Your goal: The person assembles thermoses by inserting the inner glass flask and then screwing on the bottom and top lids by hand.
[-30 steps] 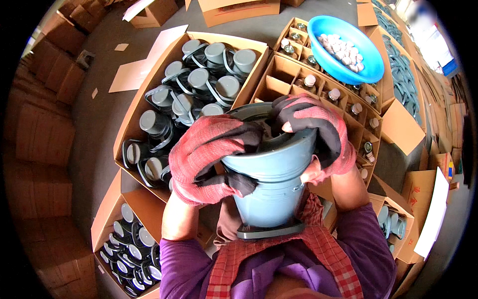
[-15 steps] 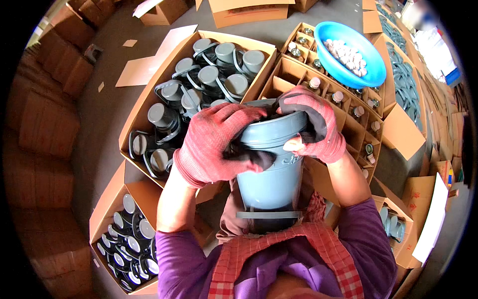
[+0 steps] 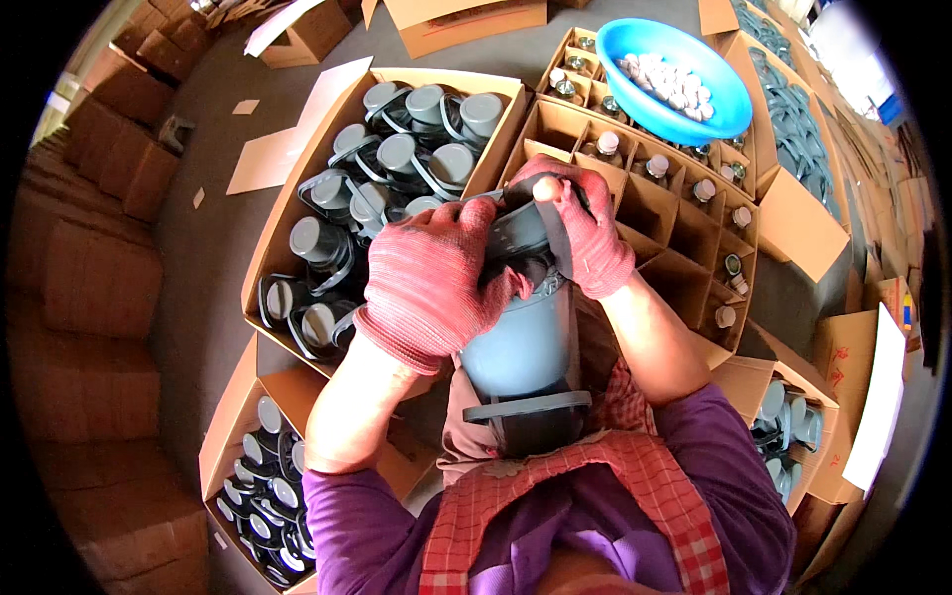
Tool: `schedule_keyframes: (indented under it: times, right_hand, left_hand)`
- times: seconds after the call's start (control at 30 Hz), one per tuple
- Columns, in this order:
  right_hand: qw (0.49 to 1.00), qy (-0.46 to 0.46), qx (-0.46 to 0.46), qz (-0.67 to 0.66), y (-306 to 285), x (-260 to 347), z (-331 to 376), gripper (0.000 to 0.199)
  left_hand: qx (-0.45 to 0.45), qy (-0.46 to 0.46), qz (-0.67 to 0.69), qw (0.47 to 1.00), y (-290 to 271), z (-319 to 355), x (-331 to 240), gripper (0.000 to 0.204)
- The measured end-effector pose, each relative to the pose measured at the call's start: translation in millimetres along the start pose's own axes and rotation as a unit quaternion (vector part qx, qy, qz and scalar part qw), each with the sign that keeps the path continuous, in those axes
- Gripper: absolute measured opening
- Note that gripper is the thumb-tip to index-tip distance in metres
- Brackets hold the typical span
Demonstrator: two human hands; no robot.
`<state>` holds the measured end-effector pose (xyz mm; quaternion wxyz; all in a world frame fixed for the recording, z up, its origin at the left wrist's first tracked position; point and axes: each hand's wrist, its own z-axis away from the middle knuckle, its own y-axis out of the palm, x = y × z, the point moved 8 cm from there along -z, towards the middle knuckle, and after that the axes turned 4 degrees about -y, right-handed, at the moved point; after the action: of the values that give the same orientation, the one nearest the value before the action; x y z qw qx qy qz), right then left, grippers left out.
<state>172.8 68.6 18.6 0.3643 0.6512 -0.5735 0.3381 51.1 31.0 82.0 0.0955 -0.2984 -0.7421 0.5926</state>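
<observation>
A blue-grey plastic vessel (image 3: 518,349) stands between my hands in front of my lap. My left hand (image 3: 431,283), in a red knitted glove with a dark palm, grips the left side of its upper part. The gloved right hand (image 3: 577,226) is closed around the far and right side of the top. A bare thumb sticks out of that glove. Between the hands the grey collar (image 3: 518,230) of the vessel tilts, and the fingers partly cover it. Lower down, a flat grey band (image 3: 526,408) crosses a dark part of the vessel.
Left is a carton (image 3: 281,213) of grey-capped dark vessels with loop handles; another carton (image 3: 210,466) lies below it. On the right, a divided carton (image 3: 635,243) holds capped glass bottles. A blue basin (image 3: 729,114) of small whitish pieces rests behind it. Stacked cardboard (image 3: 94,377) lines the far left.
The vessel's collar has tilted and drawn nearer the left hand. My right hand has shifted left over the top, its thumb now raised. The whole view has shifted slightly.
</observation>
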Motion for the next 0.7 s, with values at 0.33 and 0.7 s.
schedule_keyframes:
  times: [0.33, 0.7]
  right_hand:
    - [0.948, 0.092, -0.004, -0.305, -8, -77, -1, 0.077]
    - [0.908, 0.149, 0.059, -0.388, 3, -72, -6, 0.085]
  left_hand:
    - [-0.045, 0.044, 0.196, 0.979, 4, -7, 13, 0.050]
    - [-0.141, 0.111, 0.299, 0.937, -7, -9, 25, 0.041]
